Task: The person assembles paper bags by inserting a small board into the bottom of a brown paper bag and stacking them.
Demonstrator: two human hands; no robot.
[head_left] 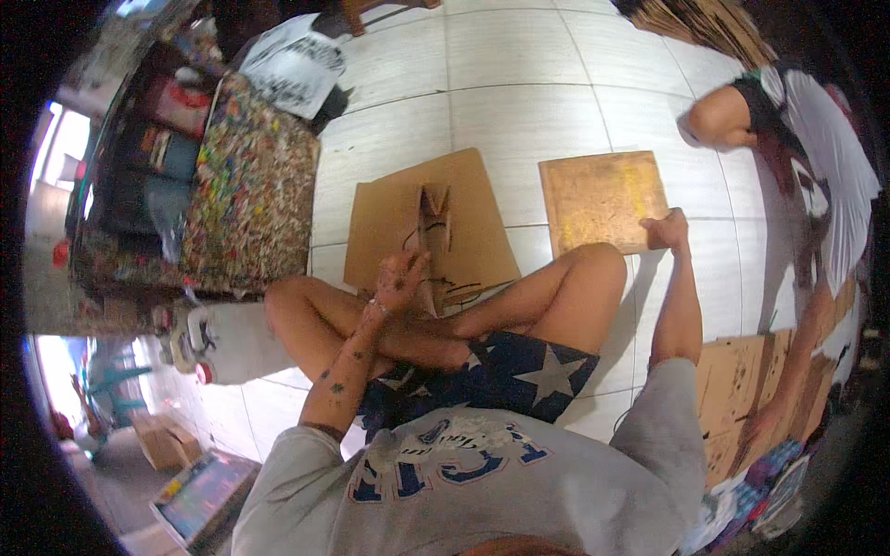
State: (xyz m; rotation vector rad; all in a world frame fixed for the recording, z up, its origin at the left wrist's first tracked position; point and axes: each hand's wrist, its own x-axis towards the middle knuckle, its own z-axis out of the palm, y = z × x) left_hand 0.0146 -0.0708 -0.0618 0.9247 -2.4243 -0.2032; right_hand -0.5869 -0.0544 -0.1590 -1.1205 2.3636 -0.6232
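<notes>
I sit cross-legged on the floor with a flat brown cardboard sheet [380,222] lying before my shins. On it stands a narrow folded cardboard piece [434,227], upright, with dark curved marks or cords beside it. My left hand [400,280] is closed on the near left edge of this folded piece; its fingertips are partly hidden. Farther right, a square wooden board [598,199] with yellow stains is tilted or resting near my right knee. My right hand [666,229] grips its near right corner, thumb on top and the other fingers out of sight.
At left stands a multicoloured speckled panel [255,185] beside dark shelving, with a whitish jug [232,343] close to my left knee. A co-worker [816,157] bends at right over stacked cardboard [732,380]. More flattened cardboard [700,28] lies at the far right.
</notes>
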